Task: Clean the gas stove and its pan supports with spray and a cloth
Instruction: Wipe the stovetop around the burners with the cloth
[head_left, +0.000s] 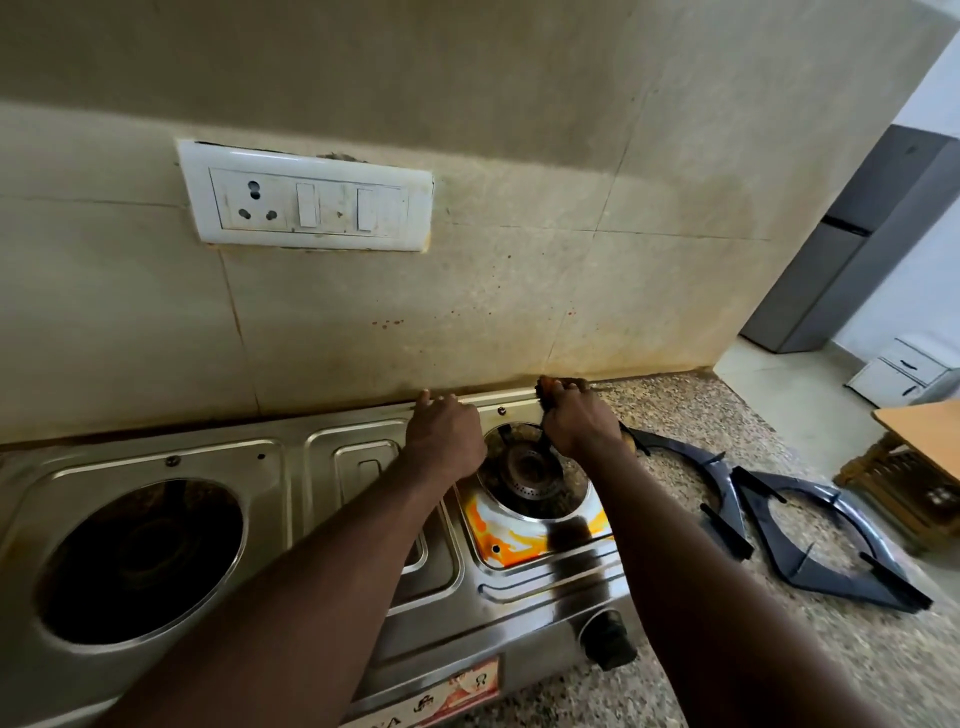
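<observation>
A steel two-burner gas stove (291, 467) sits against the tiled wall. Its right burner (530, 467) is bare, with orange streaks on the steel in front of it. My left hand (447, 436) lies on the stove's back edge, fingers curled over the rim. My right hand (576, 415) is at the stove's back right corner, shut on a dark orange-stained cloth (553, 387) pressed against the rim. Two black pan supports (831, 545) lie on the granite counter to the right of the stove. No spray bottle is in view.
A white socket and switch plate (306, 200) is on the stained wall above the stove. The speckled counter (727, 415) ends at the right; beyond it stand a grey fridge (852, 249), a white drawer unit (904, 369) and a wooden stool (914, 467). A black knob (608, 639) projects from the stove's front.
</observation>
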